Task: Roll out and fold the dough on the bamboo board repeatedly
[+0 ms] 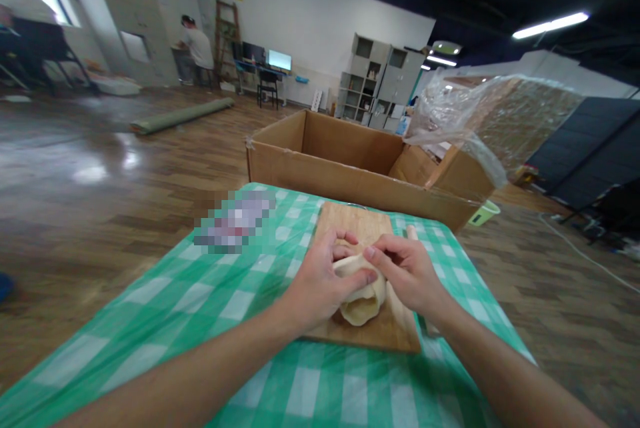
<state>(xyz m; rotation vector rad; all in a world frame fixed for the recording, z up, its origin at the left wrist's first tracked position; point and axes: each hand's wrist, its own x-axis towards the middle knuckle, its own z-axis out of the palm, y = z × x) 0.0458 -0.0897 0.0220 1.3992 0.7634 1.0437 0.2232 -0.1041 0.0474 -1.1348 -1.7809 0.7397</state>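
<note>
A pale sheet of dough, folded and hollow at its near end, is held just over a wooden cutting board. My left hand grips the dough from the left, its thumb lying across the top. From the right, my right hand pinches the dough's upper edge between thumb and fingers. Partly behind my right hand and wrist, a rolling pin lies along the board's right side. The board rests on a green-and-white checked tablecloth.
A large open cardboard box stands right behind the table, with clear plastic wrap at its right. A blurred-out item lies at the table's left edge. Farther off are a rolled mat, a seated person and a shelf unit.
</note>
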